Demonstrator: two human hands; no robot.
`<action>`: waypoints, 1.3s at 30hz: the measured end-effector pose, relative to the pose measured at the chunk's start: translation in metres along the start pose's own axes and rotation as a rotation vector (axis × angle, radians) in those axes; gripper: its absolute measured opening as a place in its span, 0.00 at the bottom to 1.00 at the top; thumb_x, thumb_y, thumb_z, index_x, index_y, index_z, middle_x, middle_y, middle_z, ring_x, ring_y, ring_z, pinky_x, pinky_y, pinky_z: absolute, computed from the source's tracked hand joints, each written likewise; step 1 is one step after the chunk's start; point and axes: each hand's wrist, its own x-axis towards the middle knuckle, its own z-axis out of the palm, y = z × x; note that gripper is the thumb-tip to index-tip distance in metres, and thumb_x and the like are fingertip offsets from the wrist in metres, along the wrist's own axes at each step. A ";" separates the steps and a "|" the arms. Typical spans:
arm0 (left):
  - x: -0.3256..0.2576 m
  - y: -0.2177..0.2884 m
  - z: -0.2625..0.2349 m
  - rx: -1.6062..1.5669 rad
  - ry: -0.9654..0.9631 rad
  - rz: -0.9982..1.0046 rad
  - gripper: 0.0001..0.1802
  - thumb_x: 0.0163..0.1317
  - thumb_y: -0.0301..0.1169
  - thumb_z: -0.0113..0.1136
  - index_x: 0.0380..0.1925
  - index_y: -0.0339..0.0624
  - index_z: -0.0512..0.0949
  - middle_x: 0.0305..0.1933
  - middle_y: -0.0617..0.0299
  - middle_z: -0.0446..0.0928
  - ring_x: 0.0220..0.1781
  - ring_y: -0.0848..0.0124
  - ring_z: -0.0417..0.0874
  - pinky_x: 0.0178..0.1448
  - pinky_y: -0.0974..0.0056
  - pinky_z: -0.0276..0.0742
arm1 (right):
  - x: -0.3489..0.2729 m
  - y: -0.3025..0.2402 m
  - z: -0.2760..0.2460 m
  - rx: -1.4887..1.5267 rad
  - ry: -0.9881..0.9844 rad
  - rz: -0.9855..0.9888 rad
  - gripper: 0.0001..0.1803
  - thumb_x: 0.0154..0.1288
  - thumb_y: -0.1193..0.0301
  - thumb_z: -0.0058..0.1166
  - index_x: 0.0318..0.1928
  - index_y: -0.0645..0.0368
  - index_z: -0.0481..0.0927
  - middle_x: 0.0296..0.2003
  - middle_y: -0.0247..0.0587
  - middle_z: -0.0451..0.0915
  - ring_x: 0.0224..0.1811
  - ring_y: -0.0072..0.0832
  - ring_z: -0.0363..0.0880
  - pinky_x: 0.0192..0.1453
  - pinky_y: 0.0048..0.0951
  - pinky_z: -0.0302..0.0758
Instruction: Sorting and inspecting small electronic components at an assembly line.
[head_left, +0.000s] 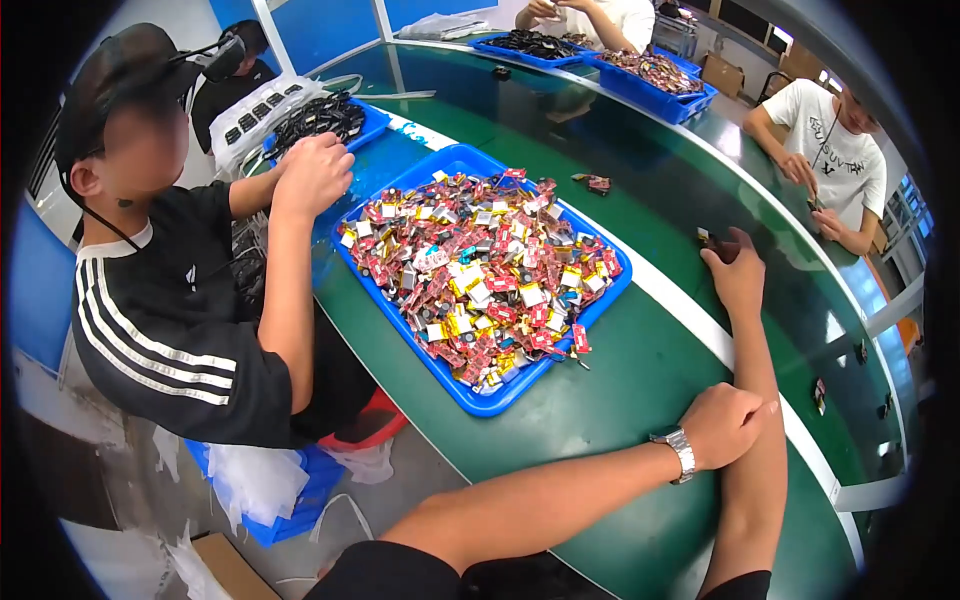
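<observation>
My right hand (738, 275) reaches out over the green belt, its fingers curled round a small electronic part (705, 237) with a yellow patch, which shows at the fingertips. My left hand (728, 425), below a silver wristwatch (680, 452), is closed and crosses over my right forearm. Whatever its fingers hold, if anything, is hidden. To the left of both hands stands a blue tray (480, 402), heaped with small red circuit boards (470, 270) with silver and yellow pieces. A few boards hang over its right rim.
A white rail (690, 310) runs between the green table (600, 430) and the belt. Loose parts (597, 183) lie on the belt. A person in black sits at left, hands raised beside a blue tray of black cables (320, 120). More people and blue trays (650, 95) are across.
</observation>
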 end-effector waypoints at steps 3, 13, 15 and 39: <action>0.000 -0.001 0.001 0.021 0.002 -0.013 0.24 0.66 0.36 0.52 0.12 0.34 0.66 0.15 0.42 0.67 0.17 0.46 0.67 0.24 0.49 0.61 | 0.002 0.001 0.001 -0.033 -0.014 0.039 0.31 0.52 0.64 0.66 0.56 0.63 0.75 0.39 0.46 0.85 0.43 0.37 0.85 0.50 0.34 0.78; 0.000 0.001 -0.003 0.020 -0.049 0.004 0.23 0.65 0.36 0.53 0.12 0.35 0.68 0.15 0.44 0.69 0.19 0.47 0.70 0.27 0.49 0.64 | -0.034 0.027 -0.050 0.226 0.070 0.078 0.29 0.58 0.68 0.65 0.59 0.63 0.73 0.47 0.46 0.82 0.47 0.27 0.82 0.56 0.28 0.75; 0.000 -0.002 -0.001 0.045 -0.051 0.029 0.22 0.65 0.36 0.53 0.13 0.36 0.71 0.16 0.45 0.71 0.20 0.47 0.71 0.27 0.49 0.64 | -0.048 0.068 -0.061 0.440 0.068 0.071 0.28 0.60 0.72 0.63 0.60 0.66 0.71 0.50 0.47 0.80 0.49 0.27 0.80 0.57 0.27 0.74; 0.016 -0.011 -0.019 -0.267 -0.401 -0.226 0.11 0.65 0.32 0.57 0.37 0.33 0.79 0.32 0.60 0.82 0.34 0.78 0.80 0.38 0.69 0.75 | -0.207 0.024 -0.147 0.601 -0.103 -0.034 0.34 0.49 0.84 0.62 0.60 0.66 0.69 0.51 0.43 0.76 0.44 0.25 0.76 0.50 0.27 0.75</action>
